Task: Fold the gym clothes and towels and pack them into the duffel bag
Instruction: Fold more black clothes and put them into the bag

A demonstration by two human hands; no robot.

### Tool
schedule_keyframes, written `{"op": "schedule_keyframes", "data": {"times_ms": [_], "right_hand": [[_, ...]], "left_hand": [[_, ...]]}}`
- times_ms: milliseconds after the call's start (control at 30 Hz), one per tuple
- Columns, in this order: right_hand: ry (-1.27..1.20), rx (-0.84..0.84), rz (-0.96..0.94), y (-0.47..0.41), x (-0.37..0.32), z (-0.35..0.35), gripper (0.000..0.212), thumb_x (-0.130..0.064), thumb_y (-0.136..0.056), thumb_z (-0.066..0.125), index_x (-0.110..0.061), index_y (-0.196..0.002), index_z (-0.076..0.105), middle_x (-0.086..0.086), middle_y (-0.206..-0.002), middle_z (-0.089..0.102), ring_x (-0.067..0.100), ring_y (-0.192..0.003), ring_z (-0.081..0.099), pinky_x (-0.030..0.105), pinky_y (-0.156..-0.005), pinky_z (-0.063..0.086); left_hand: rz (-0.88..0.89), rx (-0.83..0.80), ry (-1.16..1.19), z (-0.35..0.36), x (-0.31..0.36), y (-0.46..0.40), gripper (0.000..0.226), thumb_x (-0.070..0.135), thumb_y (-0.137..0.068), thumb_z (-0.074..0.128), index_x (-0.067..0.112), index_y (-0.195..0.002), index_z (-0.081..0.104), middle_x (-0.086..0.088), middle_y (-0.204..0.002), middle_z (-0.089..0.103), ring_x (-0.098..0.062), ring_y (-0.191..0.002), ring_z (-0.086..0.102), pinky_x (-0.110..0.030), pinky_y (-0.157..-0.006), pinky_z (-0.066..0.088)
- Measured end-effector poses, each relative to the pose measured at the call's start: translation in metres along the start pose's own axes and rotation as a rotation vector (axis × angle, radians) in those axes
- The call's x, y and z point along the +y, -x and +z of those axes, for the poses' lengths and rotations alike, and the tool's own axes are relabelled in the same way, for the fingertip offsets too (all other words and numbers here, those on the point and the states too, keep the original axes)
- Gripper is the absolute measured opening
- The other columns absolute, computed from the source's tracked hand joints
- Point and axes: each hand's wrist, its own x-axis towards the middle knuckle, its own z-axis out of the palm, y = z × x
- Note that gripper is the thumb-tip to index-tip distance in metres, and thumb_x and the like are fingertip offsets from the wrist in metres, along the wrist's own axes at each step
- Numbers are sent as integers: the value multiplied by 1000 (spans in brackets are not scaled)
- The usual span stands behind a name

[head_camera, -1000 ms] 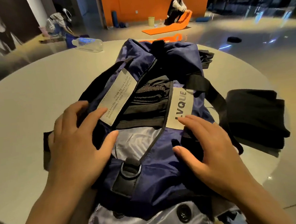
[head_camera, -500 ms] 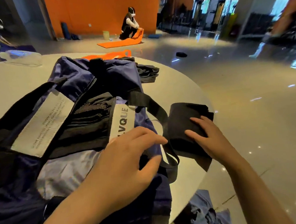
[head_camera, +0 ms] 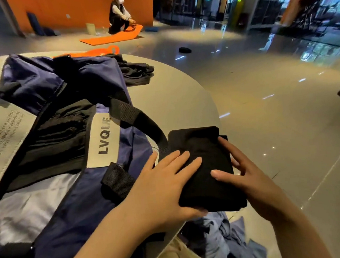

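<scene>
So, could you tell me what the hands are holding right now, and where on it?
The folded black garment: the left hand lies flat on its near-left part, and the right hand grips its right edge, thumb on top.

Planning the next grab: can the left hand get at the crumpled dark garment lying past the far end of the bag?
Probably not directly. The left hand rests on the folded black cloth near the table's edge; the crumpled garment lies far across, though nothing blocks the way.
</scene>
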Motion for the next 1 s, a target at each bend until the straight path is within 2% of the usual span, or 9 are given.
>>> {"op": "schedule_keyframes", "data": {"times_ms": [167,267,367,467,533,733,800,900,1000], "right_hand": [[-76,-73,53,25,-15,-15,85,-28,-37,91,-42,-116,65,-8,-115,65,19,-102,67,33,-73,58],[-94,48,-69,37,-36,-16,81,-31,-34,94,-34,-110,68,-5,-100,70,24,-89,71,28,-61,57],[-134,98,-176,36,-69,-9,62,-7,-52,77,-33,-108,68,-2,-98,70,25,-80,71,25,-54,55],[-122,-24,-265,21,-97,19,60,-4,-53,71,-35,-105,68,-2,-104,70,22,-81,71,24,-57,55],[-138,-148,-271,5,-105,49,52,-7,-59,69,-35,-103,69,-3,-103,70,19,-82,71,22,-58,54],[70,-387,-224,-29,-132,134,40,-23,-70,70,-27,-110,67,9,-111,67,20,-91,70,29,-69,58],[291,-393,-313,-36,-148,153,32,-21,-74,74,-29,-104,68,16,-103,66,24,-89,69,36,-76,59],[549,-458,-384,-52,-154,202,21,-22,-82,71,-28,-101,67,-6,-72,57,-3,-57,57,10,-52,46],[734,-558,-357,-61,-124,273,20,-22,-85,66,-23,-104,62,-4,-91,60,0,-65,58,14,-49,45]], "left_hand": [[93,70,177,-8,12,15,102,86,-65,41,49,-147,-8,25,-157,-8,15,-131,-18,-23,-104,-27],[25,293,248,-7,8,36,90,90,-69,39,49,-146,21,22,-155,19,15,-132,0,-34,-115,1],[-270,192,279,-6,-38,62,109,97,-46,51,20,-122,62,-10,-148,40,-8,-136,34,-43,-113,24],[-443,574,127,-29,-99,114,63,70,-74,57,46,-132,50,16,-152,28,-14,-141,27,-50,-111,29],[-676,669,86,-46,-120,148,50,76,-76,45,59,-123,48,9,-152,27,-26,-142,26,-57,-111,28],[-1018,336,50,-55,-122,166,59,47,-85,62,46,-140,39,-6,-143,37,-33,-123,47,-44,-94,44],[-1025,363,8,-59,-118,166,63,43,-84,66,41,-140,37,-2,-134,41,-31,-111,55,-39,-82,45],[-983,494,-50,-63,-114,162,60,12,-82,66,24,-136,45,-7,-116,46,-31,-83,54,-35,-65,36],[-962,583,-129,-82,-112,171,57,5,-81,62,21,-134,48,-8,-115,48,-32,-81,54,-32,-61,30]]}}
